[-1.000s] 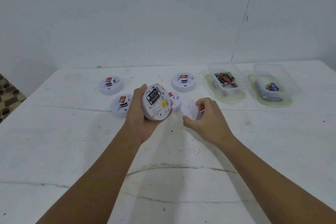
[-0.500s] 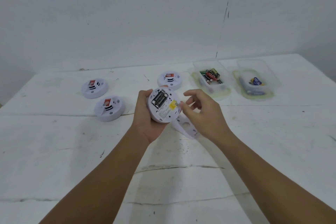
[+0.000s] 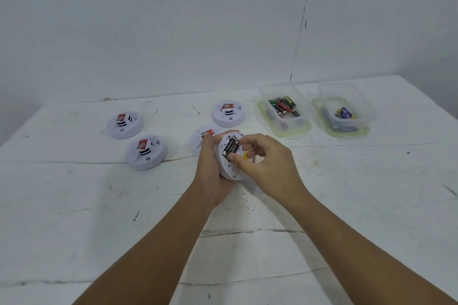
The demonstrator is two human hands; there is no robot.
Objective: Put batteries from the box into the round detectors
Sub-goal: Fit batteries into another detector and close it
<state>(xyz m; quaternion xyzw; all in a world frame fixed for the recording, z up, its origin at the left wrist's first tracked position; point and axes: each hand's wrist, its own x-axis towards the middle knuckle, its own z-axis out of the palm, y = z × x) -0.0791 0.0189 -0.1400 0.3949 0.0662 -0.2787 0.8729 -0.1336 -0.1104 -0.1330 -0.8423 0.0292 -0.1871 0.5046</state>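
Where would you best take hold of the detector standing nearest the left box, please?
I would grip that detector across its round outer rim, coming straight down from above with thumb and fingers on opposite sides. It lies flat on the table, dome up, and the raised centre looks too sloped to pinch. Its right side sits close to the battery box, so span it front to back.
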